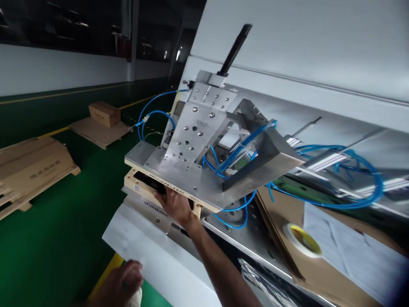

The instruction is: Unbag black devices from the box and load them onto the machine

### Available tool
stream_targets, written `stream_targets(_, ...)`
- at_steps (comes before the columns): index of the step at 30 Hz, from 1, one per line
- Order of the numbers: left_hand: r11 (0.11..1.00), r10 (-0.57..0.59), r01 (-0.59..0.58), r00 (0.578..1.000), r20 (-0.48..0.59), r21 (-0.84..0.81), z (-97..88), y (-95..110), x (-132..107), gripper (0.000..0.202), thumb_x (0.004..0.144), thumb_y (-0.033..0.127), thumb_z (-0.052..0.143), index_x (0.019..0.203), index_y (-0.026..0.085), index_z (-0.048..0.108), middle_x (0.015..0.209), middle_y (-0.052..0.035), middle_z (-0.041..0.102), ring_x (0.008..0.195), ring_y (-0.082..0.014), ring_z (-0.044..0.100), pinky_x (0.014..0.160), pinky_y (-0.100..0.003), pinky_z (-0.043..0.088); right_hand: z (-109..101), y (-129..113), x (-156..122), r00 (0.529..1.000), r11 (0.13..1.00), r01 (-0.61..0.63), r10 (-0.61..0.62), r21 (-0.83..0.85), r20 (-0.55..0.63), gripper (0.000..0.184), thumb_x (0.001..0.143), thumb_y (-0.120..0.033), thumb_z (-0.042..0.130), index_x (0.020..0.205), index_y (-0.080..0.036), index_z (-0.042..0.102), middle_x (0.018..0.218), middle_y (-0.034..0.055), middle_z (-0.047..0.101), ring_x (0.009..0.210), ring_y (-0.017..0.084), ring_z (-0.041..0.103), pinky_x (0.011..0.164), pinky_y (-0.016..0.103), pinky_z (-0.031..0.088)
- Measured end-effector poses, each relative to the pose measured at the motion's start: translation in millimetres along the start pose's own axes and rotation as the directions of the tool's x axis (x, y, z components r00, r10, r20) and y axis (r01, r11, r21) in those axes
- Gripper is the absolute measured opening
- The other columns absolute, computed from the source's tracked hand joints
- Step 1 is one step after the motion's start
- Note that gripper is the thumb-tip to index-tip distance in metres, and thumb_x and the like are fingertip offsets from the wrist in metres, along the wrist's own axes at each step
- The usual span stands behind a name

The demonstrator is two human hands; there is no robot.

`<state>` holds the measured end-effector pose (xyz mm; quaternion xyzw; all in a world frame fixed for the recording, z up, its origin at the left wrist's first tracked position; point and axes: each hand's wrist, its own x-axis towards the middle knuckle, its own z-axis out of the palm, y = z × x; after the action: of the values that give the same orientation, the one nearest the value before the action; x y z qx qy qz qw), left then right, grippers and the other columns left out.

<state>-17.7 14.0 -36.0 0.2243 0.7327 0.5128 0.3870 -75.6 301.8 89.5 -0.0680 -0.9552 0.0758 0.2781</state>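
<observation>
My right hand [174, 205] reaches under a tilted aluminium plate assembly [194, 140] stamped "3097". Its fingers close on a flat black part [147, 181] that lies in a beige fixture base [134, 182] below the plate; the fingertips are partly hidden in the gap. My left hand [123, 282] sits low at the bottom left beside the edge of a white machine panel [150, 251]. Its fingers are curled, with a bit of something white under them. A black lever handle [235, 47] rises from the top of the assembly.
Blue air hoses [335, 179] loop out of the assembly to the right. A roll of tape [302, 239], paper sheets [348, 251] and cardboard [287, 221] lie on the machine deck. Cardboard pallets [32, 168] and a box [105, 113] sit on the green floor at left.
</observation>
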Motion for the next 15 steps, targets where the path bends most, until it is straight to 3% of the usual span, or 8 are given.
stream_targets(2,0.994,0.062,-0.047,0.985,-0.160,0.094,-23.5,40.6,8.7,0.055,0.097,0.073,0.053,0.122,0.028,0.072,0.120,-0.0133,0.077,0.113,-0.0332,0.072,0.104,-0.045,0.058,-9.2,-4.9,-19.7,1.000,0.997,-0.021,0.022,-0.070,0.012,0.058,0.105,-0.056,0.056,0.149,-0.019,0.060,0.113,0.0162,0.079,0.106,0.034,0.073,0.097,0.050,0.059)
stream_targets(4,0.945,0.286,-0.223,0.917,-0.278,0.237,-47.0,81.5,29.9,0.054,0.099,0.064,0.057,0.137,0.026,0.065,0.145,-0.0151,0.066,0.136,-0.0348,0.061,0.118,-0.050,0.049,-19.0,-10.1,-38.9,0.997,0.981,-0.080,0.080,-0.178,-0.005,0.059,0.104,-0.053,0.057,0.152,-0.018,0.057,0.128,0.0196,0.075,0.119,0.037,0.068,0.104,0.054,0.054)
stream_targets(6,0.805,0.561,-0.392,0.749,-0.353,0.446,-67.0,116.0,60.7,0.055,0.101,0.058,0.058,0.142,0.022,0.060,0.155,-0.0186,0.058,0.149,-0.0373,0.050,0.126,-0.055,0.040,-26.6,-15.0,-53.0,0.991,0.956,-0.135,0.135,-0.260,-0.015,0.061,0.103,-0.053,0.060,0.152,-0.016,0.056,0.137,0.0217,0.070,0.128,0.039,0.063,0.109,0.056,0.050)
stream_targets(8,0.643,0.704,-0.400,0.646,-0.297,0.654,-81.4,139.7,92.1,0.057,0.103,0.052,0.057,0.149,0.019,0.054,0.161,-0.0213,0.051,0.155,-0.0396,0.041,0.130,-0.060,0.031,-31.3,-20.2,-60.2,0.986,0.950,-0.159,0.169,-0.269,0.015,0.061,0.102,-0.051,0.064,0.150,-0.015,0.057,0.139,0.0226,0.069,0.132,0.039,0.060,0.112,0.057,0.049)
stream_targets(10,0.516,0.763,-0.335,0.597,-0.246,0.788,-90.8,150.5,113.9,0.053,0.106,0.046,0.048,0.147,0.013,0.056,0.154,-0.0249,0.057,0.151,-0.0420,0.046,0.130,-0.068,0.025,-34.4,-27.2,-63.4,0.978,0.954,-0.180,0.200,-0.239,0.062,0.063,0.100,-0.049,0.067,0.151,-0.014,0.056,0.141,0.0227,0.068,0.134,0.037,0.058,0.114,0.056,0.047)
stream_targets(12,0.449,0.773,-0.284,0.599,-0.209,0.847,-97.6,147.7,120.7,0.050,0.108,0.043,0.043,0.142,0.011,0.060,0.147,-0.0250,0.062,0.145,-0.0425,0.052,0.128,-0.074,0.021,-37.7,-36.7,-68.4,0.969,0.958,-0.212,0.231,-0.194,0.082,0.065,0.099,-0.049,0.068,0.152,-0.013,0.055,0.145,0.0221,0.066,0.135,0.035,0.057,0.117,0.055,0.046)
stream_targets(14,0.461,0.762,-0.281,0.611,-0.213,0.842,-104.2,132.0,114.8,0.052,0.107,0.046,0.046,0.147,0.015,0.057,0.152,-0.0220,0.059,0.147,-0.0422,0.050,0.128,-0.076,0.020,-41.4,-47.3,-80.2,0.970,0.965,-0.222,0.233,-0.139,0.065,0.065,0.099,-0.051,0.068,0.151,-0.015,0.055,0.148,0.0200,0.064,0.135,0.033,0.056,0.120,0.053,0.044)
stream_targets(15,0.508,0.764,-0.293,0.588,-0.267,0.810,-107.2,120.1,109.2,0.058,0.104,0.051,0.052,0.152,0.018,0.053,0.158,-0.0195,0.055,0.150,-0.0440,0.046,0.127,-0.078,0.020,-43.4,-52.5,-89.8,0.975,0.971,-0.211,0.217,-0.109,0.047,0.063,0.100,-0.051,0.067,0.151,-0.016,0.055,0.149,0.0187,0.064,0.137,0.031,0.055,0.121,0.052,0.044)
